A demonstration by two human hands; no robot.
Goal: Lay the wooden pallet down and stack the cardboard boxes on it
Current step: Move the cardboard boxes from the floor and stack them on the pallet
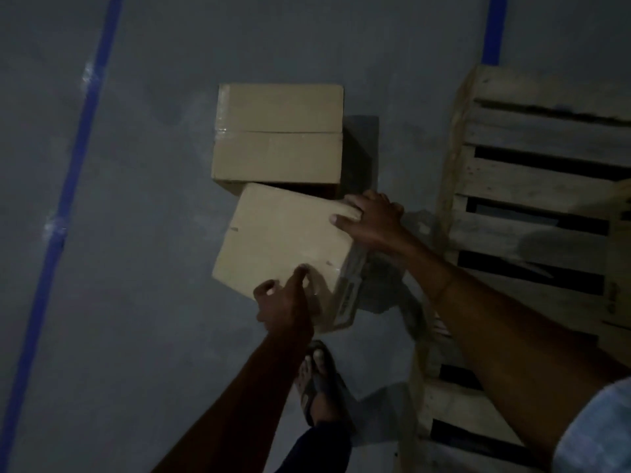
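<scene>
A wooden pallet [532, 213] lies flat on the grey floor at the right. To its left stands a taped cardboard box [278, 134] on the floor. In front of it a second cardboard box [280, 237] is tilted and lifted off the floor. My left hand [285, 302] grips that box's near corner, thumb on top. Its far right corner is held by my right hand [372, 220], fingers curled over the edge. The underside of the held box is hidden.
Blue tape lines [68, 186] run along the floor at the left and at the top right [493, 29]. My sandalled foot [322, 380] stands just below the held box, close to the pallet's left edge. The light is dim.
</scene>
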